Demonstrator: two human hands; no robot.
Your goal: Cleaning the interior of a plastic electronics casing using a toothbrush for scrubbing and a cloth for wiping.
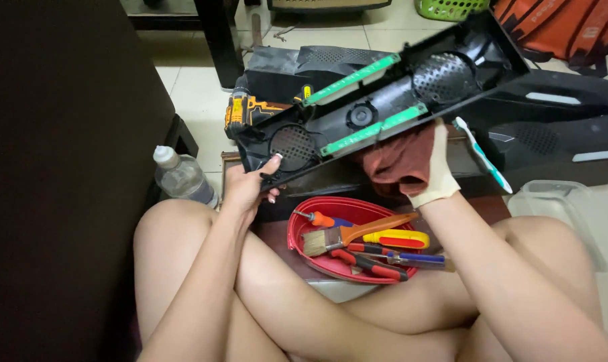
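Left hand (248,186) grips black panel (384,94) — gloved right hand (432,171) presses reddish cloth (401,161)

I see one package: a clear plastic bottle (181,176) with a white cap, standing on the floor left of my left knee, against the dark cabinet (62,167). I can make out no labels, signs or screens.

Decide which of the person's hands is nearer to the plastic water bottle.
Left. The left hand grips the black panel's lower end just right of the bottle; the gloved right hand holds a cloth far right.
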